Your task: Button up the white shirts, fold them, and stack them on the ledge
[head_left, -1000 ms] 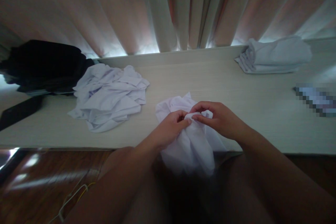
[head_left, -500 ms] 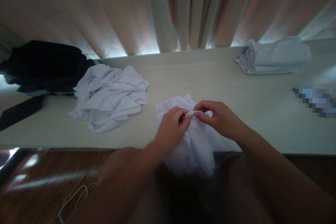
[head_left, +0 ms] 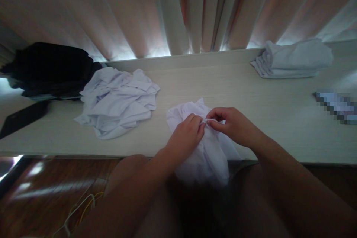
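At the near edge of the table (head_left: 279, 119), a white garment (head_left: 206, 156) is held between both hands, its upper part bunched on the tabletop and its lower part hanging over the edge toward the lap. The left hand (head_left: 186, 137) is curled, and a small fold of the cloth is pinched between its thumb and fingertips. The right hand (head_left: 233, 127) is set just beside it, almost touching, and the same fold is pinched between its thumb and forefinger, the other fingers being bent loosely over the fabric. Both forearms are seen reaching up from the bottom of the view. To the left, well apart from the hands, a crumpled pile (head_left: 118, 100) of white cloth is spread on the table. Farther left, a dark bundle (head_left: 50, 68) is heaped at the table's far corner, and a flat black object (head_left: 23, 118) lies near it at the left edge. At the far right, folded white cloth (head_left: 292, 60) is stacked against the back ledge, and a blurred patch sits near the right edge. Behind the table, pale curtains (head_left: 178, 7) are hung in folds, with light showing under them. Below the table, a wooden floor (head_left: 41, 193) and some thin cables (head_left: 80, 208) are seen.
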Motion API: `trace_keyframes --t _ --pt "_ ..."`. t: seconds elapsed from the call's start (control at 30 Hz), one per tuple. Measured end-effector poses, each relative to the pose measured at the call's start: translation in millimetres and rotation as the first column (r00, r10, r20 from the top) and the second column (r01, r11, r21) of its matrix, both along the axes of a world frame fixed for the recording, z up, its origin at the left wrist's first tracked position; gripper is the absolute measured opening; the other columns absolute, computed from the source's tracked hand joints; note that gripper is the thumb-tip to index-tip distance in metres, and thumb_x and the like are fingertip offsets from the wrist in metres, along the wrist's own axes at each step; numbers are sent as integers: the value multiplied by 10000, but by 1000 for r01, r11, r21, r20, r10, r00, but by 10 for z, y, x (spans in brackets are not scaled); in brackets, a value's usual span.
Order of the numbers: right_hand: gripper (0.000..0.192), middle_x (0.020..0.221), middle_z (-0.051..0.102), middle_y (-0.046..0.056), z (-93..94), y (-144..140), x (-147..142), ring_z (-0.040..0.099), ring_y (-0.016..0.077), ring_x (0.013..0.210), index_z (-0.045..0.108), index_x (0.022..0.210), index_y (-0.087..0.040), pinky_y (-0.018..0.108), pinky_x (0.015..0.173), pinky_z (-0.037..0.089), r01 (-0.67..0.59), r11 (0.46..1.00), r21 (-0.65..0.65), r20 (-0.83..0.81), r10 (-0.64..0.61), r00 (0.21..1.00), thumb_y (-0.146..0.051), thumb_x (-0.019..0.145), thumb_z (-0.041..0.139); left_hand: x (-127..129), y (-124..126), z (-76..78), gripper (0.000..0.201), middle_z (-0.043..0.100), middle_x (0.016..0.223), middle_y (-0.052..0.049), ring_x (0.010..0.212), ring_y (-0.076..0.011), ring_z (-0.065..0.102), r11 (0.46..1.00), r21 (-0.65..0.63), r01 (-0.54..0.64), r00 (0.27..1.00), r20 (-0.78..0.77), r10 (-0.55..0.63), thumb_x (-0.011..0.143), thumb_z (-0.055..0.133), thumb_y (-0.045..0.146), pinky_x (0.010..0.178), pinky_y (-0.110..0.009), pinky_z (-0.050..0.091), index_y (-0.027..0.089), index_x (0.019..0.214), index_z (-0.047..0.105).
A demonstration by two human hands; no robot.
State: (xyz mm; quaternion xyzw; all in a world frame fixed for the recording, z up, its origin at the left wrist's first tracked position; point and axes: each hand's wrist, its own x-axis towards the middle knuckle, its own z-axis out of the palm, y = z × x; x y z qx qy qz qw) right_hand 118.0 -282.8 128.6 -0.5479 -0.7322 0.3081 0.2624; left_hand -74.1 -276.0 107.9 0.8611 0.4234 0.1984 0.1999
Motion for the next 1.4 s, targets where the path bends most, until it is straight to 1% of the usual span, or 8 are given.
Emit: trace_keyframes --t 0.1,0.23,0.4,0.63,0.8,1.0,1.3,1.4 --pt "170 744 682 5 16 -6 12 570 153 670 730 857 -204 286 632 395 -25 1000 -10 -22 25 999 -351 873 645 5 -5 -11 153 588 913 -55 869 -198 557 1000 5 19 1000 4 -19 990 439 219 795 -329 460 178 897 553" --pt "199 780 697 22 43 -13 30 592 164 696 730 866 -199 291 645 419 -50 997 -55 -91 45 995 -379 870 646 -5 -9 -9 144 565 865 -37 819 -187 533 999 -14 33 996 77 -32 960 448 197 760 -319 437 187 840 525" --pt "189 784 701 30 80 -21 31 597 162 693 728 861 -188 289 642 432 -77 990 -114 -142 60 988 -350 863 631 -26 -2 18 152 526 782 3 766 -164 506 993 -103 63 976 213 -40 920 471 178 742 -302 407 201 770 475" --pt "172 760 684 18 116 -51 11 580 151 683 715 841 -187 275 633 430 -84 989 -121 -175 62 983 -335 857 629 -36 -90 66 207 505 822 8 781 -159 488 965 -230 128 951 303 -54 1012 371 280 716 -300 387 209 833 447" --pt "191 755 687 23 126 -58 33 600 165 693 709 821 -191 286 633 447 -117 983 -140 -220 84 972 -364 853 637 -26 -136 104 275 499 821 6 770 -158 485 956 -263 127 952 302 -43 1040 325 363 704 -302 387 215 837 437" --pt "190 751 688 21 132 -57 54 603 166 690 705 809 -193 289 636 449 -128 980 -151 -216 93 972 -368 848 640 -16 -115 100 187 484 818 10 772 -158 475 957 -248 150 965 245 -87 1011 358 275 702 -303 370 212 851 430" --pt "148 756 652 10 137 -57 47 569 154 688 677 836 -197 277 629 426 -100 990 -97 -203 78 976 -318 873 600 -22 -102 79 184 485 823 24 787 -143 485 912 -370 176 917 398 -15 1018 387 302 708 -273 382 210 876 462" --pt "151 755 661 16 165 -56 46 567 156 685 684 825 -194 278 626 426 -113 990 -80 -164 99 982 -314 870 604 -34 -89 85 204 486 794 29 762 -142 484 908 -381 176 921 389 -15 1011 405 303 695 -272 377 209 836 456"
